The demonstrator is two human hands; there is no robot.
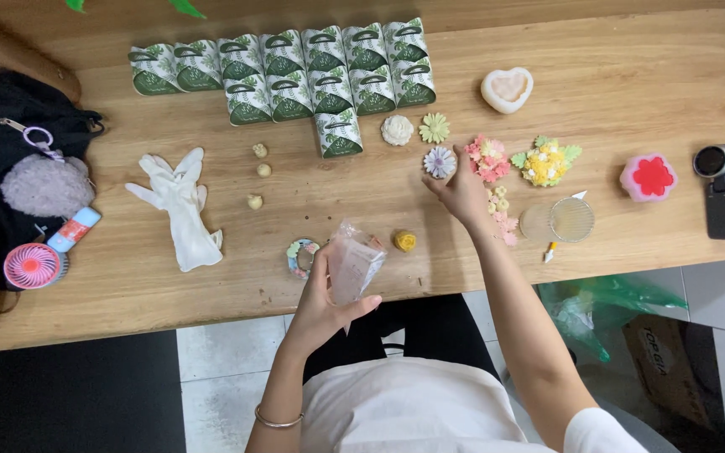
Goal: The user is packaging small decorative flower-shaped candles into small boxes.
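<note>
My left hand [322, 295] holds a small clear plastic bag [354, 262] upright just above the table's near edge. My right hand [463, 191] reaches out over the wooden table [169, 285] and pinches a pale purple and white flower-shaped piece [440, 162]. Beside it lie a white flower piece [397, 130], a green flower piece [435, 127], a pink flower cluster [487, 158] and a yellow and green flower cluster [546, 161]. A small yellow piece [404, 241] lies near the bag.
Several green and white gift boxes [295, 71] stand in rows at the back. White gloves [179, 205], three small cream balls [260, 172], a heart mould [507, 89], a pink and red flower mould [648, 177], a round sieve [571, 219], a camera [722, 189], a black bag [10, 159] and a pink fan [32, 265] surround the hands.
</note>
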